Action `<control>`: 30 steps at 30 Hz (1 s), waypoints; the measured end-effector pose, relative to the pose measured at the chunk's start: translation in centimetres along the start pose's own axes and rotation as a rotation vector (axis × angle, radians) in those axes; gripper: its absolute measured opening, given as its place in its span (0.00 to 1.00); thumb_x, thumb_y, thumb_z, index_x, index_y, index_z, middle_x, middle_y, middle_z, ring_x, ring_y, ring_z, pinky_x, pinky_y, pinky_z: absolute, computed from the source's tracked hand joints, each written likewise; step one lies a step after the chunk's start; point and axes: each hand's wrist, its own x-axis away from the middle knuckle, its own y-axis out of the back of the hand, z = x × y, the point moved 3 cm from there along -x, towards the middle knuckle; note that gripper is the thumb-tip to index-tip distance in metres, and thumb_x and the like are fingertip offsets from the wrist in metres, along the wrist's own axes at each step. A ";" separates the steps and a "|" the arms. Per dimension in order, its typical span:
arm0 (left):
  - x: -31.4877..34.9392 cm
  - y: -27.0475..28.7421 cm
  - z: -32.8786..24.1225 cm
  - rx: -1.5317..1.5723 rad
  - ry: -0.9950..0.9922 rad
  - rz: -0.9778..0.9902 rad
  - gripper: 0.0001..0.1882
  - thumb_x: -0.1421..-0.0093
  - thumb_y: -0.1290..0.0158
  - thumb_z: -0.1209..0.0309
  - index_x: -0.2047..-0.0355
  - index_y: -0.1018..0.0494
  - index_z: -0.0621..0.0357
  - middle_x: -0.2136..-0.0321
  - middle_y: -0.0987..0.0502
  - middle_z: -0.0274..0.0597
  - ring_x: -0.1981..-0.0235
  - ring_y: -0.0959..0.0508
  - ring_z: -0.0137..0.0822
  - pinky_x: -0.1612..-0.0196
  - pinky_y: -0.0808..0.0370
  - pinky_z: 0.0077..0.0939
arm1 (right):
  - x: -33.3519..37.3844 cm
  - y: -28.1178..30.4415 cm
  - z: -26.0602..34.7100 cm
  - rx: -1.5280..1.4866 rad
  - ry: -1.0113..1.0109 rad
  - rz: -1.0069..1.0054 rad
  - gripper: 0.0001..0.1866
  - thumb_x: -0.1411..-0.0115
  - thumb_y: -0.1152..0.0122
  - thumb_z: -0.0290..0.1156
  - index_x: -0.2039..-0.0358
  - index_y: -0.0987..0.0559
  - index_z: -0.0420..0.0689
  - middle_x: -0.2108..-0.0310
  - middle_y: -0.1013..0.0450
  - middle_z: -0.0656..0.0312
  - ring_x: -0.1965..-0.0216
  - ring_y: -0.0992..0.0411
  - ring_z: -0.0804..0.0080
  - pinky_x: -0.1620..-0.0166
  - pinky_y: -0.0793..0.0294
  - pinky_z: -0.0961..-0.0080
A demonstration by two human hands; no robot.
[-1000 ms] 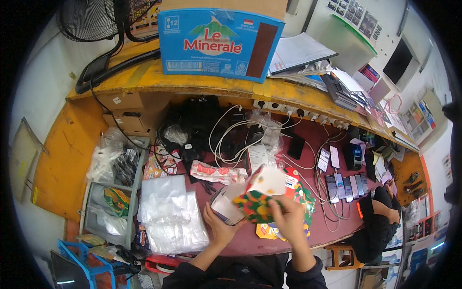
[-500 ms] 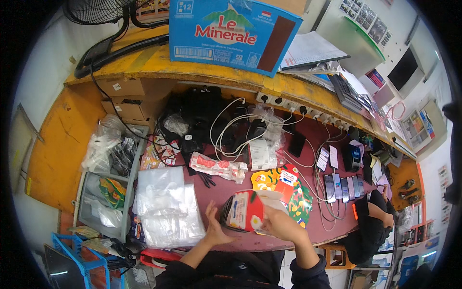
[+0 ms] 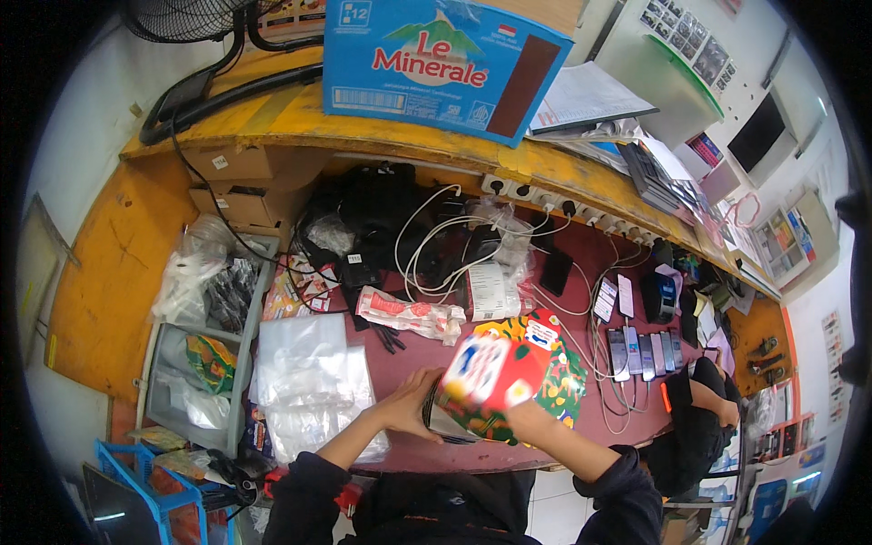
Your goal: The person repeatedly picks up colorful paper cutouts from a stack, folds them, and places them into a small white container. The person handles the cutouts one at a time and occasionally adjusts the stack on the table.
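A red and green printed carton (image 3: 488,379) stands between my hands at the table's front edge, its surface smeared by motion. My left hand (image 3: 411,405) presses against its left side, thumb low and the other fingers along the dark edge. At the carton's lower right corner my right hand (image 3: 538,423) grips it; the fingertips are blurred and partly hidden. Behind and to the right lie flat printed card pieces (image 3: 563,386) in green with fruit patterns, partly covered by the carton. Left of my left hand is a stack of clear plastic bags (image 3: 313,386).
Several phones (image 3: 646,353) with white cables lie at the right, near a person in black (image 3: 699,427). A grey bin (image 3: 195,400) with plastic bags stands left. Behind are a pink-white plastic packet (image 3: 409,313), tangled cables and a shelf (image 3: 272,127) bearing a blue box (image 3: 436,68).
The carton has turned so that its red face with the blue-white label points upward. My left hand, apart from it before, now touches its left side. My right hand has moved slightly rightward.
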 end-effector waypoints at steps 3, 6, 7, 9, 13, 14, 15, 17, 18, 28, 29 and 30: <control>0.4 -0.5 -0.7 0.238 -0.045 -0.160 0.64 0.73 0.28 0.52 0.40 0.54 0.63 0.43 0.45 0.57 0.42 0.41 0.55 0.40 0.44 0.44 | 1.7 1.2 -1.4 -0.102 -0.290 0.161 0.21 0.51 0.38 0.37 0.55 0.25 0.49 0.54 0.29 0.58 0.51 0.31 0.56 0.51 0.31 0.62; 0.5 -1.3 -1.2 0.388 0.041 -0.170 0.63 0.73 0.28 0.55 0.41 0.54 0.62 0.47 0.41 0.57 0.44 0.38 0.54 0.41 0.41 0.43 | 2.7 2.0 -1.1 -0.085 -0.358 0.200 0.23 0.53 0.36 0.38 0.55 0.25 0.47 0.57 0.28 0.57 0.55 0.30 0.55 0.54 0.29 0.62; 0.6 -1.4 -1.5 0.366 0.028 -0.192 0.63 0.73 0.28 0.55 0.41 0.54 0.62 0.47 0.40 0.57 0.45 0.37 0.54 0.41 0.41 0.42 | 2.9 2.0 -1.0 -0.114 -0.382 0.203 0.24 0.54 0.35 0.38 0.55 0.26 0.47 0.57 0.28 0.56 0.58 0.29 0.54 0.57 0.28 0.62; 0.6 -1.4 -2.0 0.329 0.027 -0.209 0.63 0.73 0.27 0.55 0.41 0.54 0.61 0.47 0.40 0.57 0.45 0.37 0.54 0.42 0.40 0.42 | 3.3 1.6 -0.9 -0.149 -0.416 0.270 0.28 0.54 0.35 0.39 0.52 0.28 0.45 0.58 0.27 0.55 0.62 0.27 0.56 0.59 0.27 0.64; 0.7 -1.2 -3.1 0.245 0.036 -0.207 0.64 0.74 0.27 0.55 0.40 0.54 0.60 0.45 0.41 0.56 0.44 0.38 0.54 0.42 0.41 0.44 | 5.0 1.3 -1.9 -0.850 -0.647 -0.037 0.29 0.50 0.37 0.43 0.48 0.30 0.47 0.49 0.33 0.54 0.50 0.32 0.57 0.49 0.32 0.63; 0.7 -1.1 -3.5 0.207 0.040 -0.216 0.64 0.75 0.27 0.55 0.41 0.53 0.60 0.46 0.41 0.56 0.45 0.38 0.54 0.42 0.41 0.45 | 5.6 1.5 -2.3 -0.987 -0.685 -0.145 0.29 0.50 0.37 0.43 0.48 0.30 0.47 0.49 0.33 0.54 0.50 0.33 0.57 0.49 0.32 0.62; 0.8 -0.9 -3.9 0.163 0.019 -0.236 0.64 0.75 0.27 0.55 0.41 0.52 0.60 0.46 0.40 0.55 0.45 0.38 0.54 0.42 0.42 0.45 | 6.1 1.8 -2.6 -1.072 -0.709 -0.238 0.29 0.50 0.37 0.43 0.49 0.30 0.47 0.49 0.33 0.54 0.50 0.34 0.57 0.49 0.33 0.62; 0.9 -0.6 -4.7 0.056 -0.019 -0.280 0.63 0.77 0.27 0.55 0.42 0.51 0.61 0.47 0.40 0.54 0.45 0.39 0.53 0.42 0.44 0.46 | 7.2 3.1 -3.0 -1.079 -0.744 -0.318 0.29 0.51 0.37 0.44 0.49 0.29 0.47 0.49 0.34 0.55 0.49 0.35 0.58 0.49 0.34 0.61; 1.0 -0.3 -4.8 0.056 0.004 -0.292 0.63 0.77 0.27 0.55 0.42 0.50 0.61 0.47 0.40 0.54 0.45 0.39 0.53 0.42 0.45 0.46 | 7.7 3.8 -3.0 -0.982 -0.743 -0.270 0.29 0.51 0.37 0.44 0.49 0.29 0.47 0.49 0.34 0.55 0.49 0.35 0.58 0.50 0.35 0.61; 0.9 0.2 -4.8 0.145 -0.095 -0.180 0.61 0.74 0.28 0.54 0.42 0.49 0.58 0.45 0.41 0.52 0.43 0.40 0.52 0.41 0.49 0.51 | 4.7 -2.8 0.1 0.005 -0.256 0.194 0.29 0.55 0.38 0.45 0.52 0.28 0.49 0.50 0.35 0.56 0.47 0.40 0.59 0.52 0.40 0.57; 0.9 0.1 -4.8 0.157 -0.103 -0.170 0.61 0.73 0.28 0.53 0.41 0.50 0.57 0.45 0.41 0.51 0.42 0.41 0.52 0.41 0.51 0.54 | 4.6 -3.7 -0.1 -0.033 -0.389 0.308 0.28 0.55 0.38 0.45 0.52 0.28 0.49 0.51 0.35 0.56 0.48 0.40 0.59 0.55 0.40 0.58; 0.8 0.1 -5.0 0.156 -0.120 -0.179 0.60 0.74 0.28 0.54 0.42 0.49 0.58 0.45 0.40 0.51 0.43 0.40 0.52 0.41 0.49 0.52 | 4.4 -4.1 0.0 -0.043 -0.399 0.283 0.27 0.54 0.39 0.44 0.52 0.28 0.49 0.52 0.34 0.56 0.49 0.38 0.58 0.57 0.40 0.58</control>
